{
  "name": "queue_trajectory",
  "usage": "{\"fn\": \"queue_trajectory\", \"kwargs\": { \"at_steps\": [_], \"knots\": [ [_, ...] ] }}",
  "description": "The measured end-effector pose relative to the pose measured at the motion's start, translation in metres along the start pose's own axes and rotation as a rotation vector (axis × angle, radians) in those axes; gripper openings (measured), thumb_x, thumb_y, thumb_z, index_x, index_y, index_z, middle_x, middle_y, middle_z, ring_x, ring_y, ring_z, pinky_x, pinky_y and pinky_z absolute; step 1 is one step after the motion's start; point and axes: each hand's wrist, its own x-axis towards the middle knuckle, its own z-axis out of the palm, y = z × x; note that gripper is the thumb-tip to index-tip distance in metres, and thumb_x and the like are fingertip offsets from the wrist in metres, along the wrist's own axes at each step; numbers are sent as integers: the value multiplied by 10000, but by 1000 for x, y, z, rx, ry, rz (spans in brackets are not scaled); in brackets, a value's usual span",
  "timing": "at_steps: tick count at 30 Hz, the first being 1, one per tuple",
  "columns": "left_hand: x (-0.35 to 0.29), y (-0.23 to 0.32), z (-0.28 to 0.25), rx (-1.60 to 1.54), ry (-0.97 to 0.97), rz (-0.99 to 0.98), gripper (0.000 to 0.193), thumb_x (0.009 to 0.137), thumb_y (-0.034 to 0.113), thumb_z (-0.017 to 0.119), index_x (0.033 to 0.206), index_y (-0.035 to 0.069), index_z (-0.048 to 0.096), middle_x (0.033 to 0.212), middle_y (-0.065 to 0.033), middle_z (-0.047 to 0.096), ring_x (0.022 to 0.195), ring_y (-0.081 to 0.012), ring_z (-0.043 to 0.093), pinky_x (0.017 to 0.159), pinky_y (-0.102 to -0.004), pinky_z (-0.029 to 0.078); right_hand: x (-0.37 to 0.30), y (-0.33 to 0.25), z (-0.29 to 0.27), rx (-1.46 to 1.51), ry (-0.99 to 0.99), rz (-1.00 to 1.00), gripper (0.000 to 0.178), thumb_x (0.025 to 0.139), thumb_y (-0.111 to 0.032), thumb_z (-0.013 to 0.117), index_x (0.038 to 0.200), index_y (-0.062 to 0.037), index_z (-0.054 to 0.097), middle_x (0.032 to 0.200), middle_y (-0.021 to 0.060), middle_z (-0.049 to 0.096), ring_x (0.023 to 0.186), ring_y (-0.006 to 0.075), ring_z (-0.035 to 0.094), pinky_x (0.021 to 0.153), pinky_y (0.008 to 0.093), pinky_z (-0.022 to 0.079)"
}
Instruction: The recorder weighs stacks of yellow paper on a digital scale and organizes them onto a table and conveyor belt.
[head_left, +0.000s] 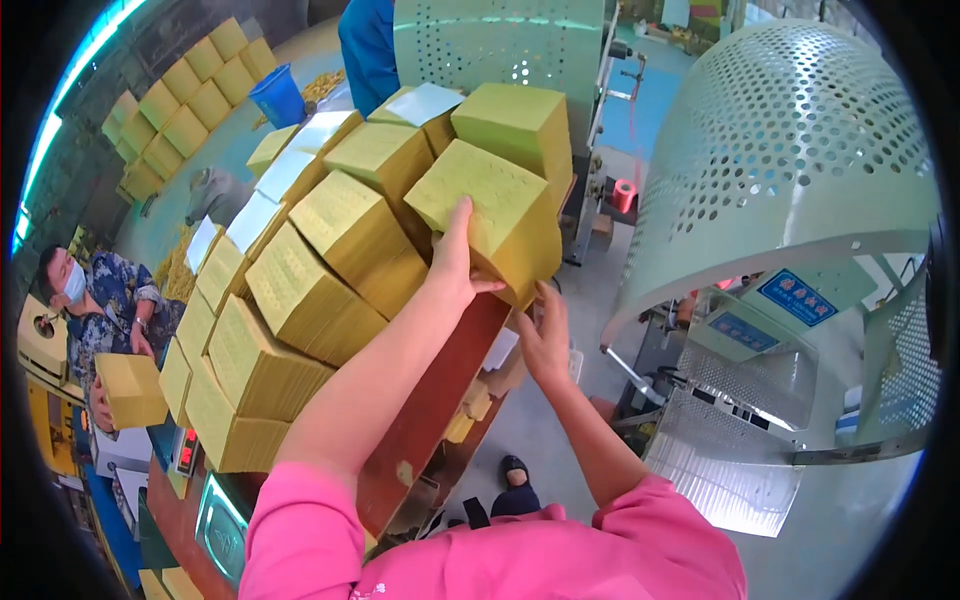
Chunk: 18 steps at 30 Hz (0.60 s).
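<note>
A thick block-shaped stack of yellow paper [495,185] sits at the near right end of a row of similar stacks, tilted a little. My left hand [458,262] grips its near left side, a finger lying on the top face and the thumb at the lower edge. Against the bottom right corner of the same stack, my right hand [545,338] presses with its fingers, their tips partly hidden. More yellow paper stacks [345,215] crowd the table just left of my left hand. Pale sheets [255,220] lie on some stacks behind.
The reddish-brown table [410,455] runs beneath my left forearm. On the right stands a machine with a perforated green guard [770,150]. A red spool [624,195] is near the table's far end. At left, a masked person [110,300] holds a yellow stack. A blue bin [278,97] stands behind.
</note>
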Motion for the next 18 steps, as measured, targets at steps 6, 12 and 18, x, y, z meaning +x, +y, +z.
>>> {"fn": "queue_trajectory", "kwargs": {
  "at_steps": [6, 12, 18],
  "knots": [
    [35, 19, 32, -51, 64, 17, 909, 803, 720, 548, 1478, 163, 305, 1462, -190, 327, 1295, -454, 363, 954, -691, 389, 49, 18, 13, -49, -7, -40, 635, 816, -106, 621, 1385, 37, 377, 1392, 274, 409, 1321, 410, 384, 1108, 431, 329],
    [42, 33, 31, -187, -26, 33, 995, 794, 777, 496, 1514, 142, 233, 1511, -202, 280, 1326, -477, 341, 999, -701, 332, 73, 24, 21, -68, -43, -45, 645, 816, -106, 619, 1388, 51, 365, 1398, 267, 407, 1323, 409, 381, 1118, 427, 324],
    [-52, -7, -45, -86, -332, 125, 691, 879, 430, 608, 1451, 153, 338, 1339, -112, 478, 1198, -348, 495, 856, -545, 518, 48, -7, 18, 152, -167, 123, 481, 879, -100, 608, 1335, -13, 483, 1355, 136, 509, 1185, 264, 520, 1001, 362, 425]
  ]
}}
